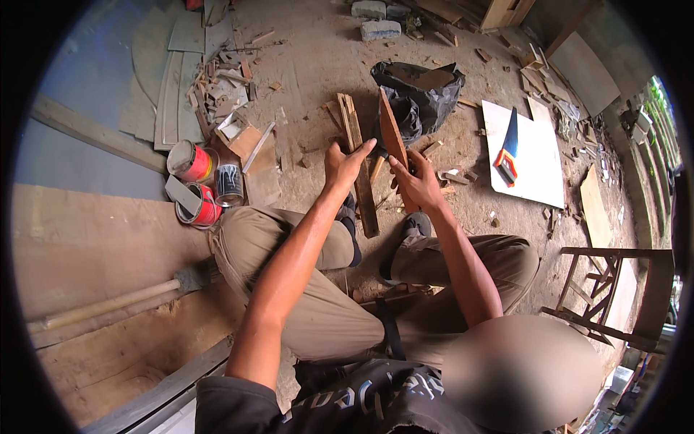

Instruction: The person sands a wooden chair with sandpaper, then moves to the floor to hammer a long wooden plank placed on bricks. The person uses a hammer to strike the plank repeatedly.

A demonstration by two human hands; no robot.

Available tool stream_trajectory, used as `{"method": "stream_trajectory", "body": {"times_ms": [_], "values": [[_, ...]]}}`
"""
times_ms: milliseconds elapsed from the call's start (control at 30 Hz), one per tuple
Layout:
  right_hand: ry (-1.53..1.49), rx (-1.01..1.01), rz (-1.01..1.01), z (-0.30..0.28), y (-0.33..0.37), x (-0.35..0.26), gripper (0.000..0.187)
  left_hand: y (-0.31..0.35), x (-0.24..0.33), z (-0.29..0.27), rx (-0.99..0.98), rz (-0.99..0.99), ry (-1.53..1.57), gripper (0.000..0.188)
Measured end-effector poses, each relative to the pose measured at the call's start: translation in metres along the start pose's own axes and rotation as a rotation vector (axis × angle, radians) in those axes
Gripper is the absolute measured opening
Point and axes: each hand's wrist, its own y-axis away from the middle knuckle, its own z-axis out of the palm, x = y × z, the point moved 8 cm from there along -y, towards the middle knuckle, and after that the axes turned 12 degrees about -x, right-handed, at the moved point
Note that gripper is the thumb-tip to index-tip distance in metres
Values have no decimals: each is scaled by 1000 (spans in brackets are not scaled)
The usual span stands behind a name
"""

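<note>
My left hand (345,168) is closed, its thumb reaching across a dark tool-like piece (379,150); its fingers and the rest of that piece are hidden. A long, split wooden strip (366,199) runs behind the same hand, and I cannot tell whether the hand grips it too. My right hand (423,184) grasps a thin reddish-brown board (391,129) by its lower part, with the board tilted up and edge-on to me. The dark piece meets or nearly meets the board's left side. Both hands are in front of my bent knees.
Behind the board stands a black plastic bag (434,85) with pieces inside. A handsaw (509,153) lies on a white panel (538,184) at right. Paint cans (191,160) and scrap wood (224,90) are at left; a wooden frame (614,293) stands near right. Concrete blocks (380,30) lie farther off.
</note>
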Motion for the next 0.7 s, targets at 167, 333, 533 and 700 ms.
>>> {"method": "stream_trajectory", "body": {"times_ms": [167,333,533,700], "values": [[-133,-68,21,6,5,-7,48,9,8,12,-68,-37,136,47],[-76,-166,85,19,12,-15,53,13,-14,25,-214,-304,472,49],[228,-210,102,25,12,-6,57,24,11,48,-403,-261,653,63],[380,-153,-8,18,8,2,53,19,13,30,-198,-224,491,69]]}}
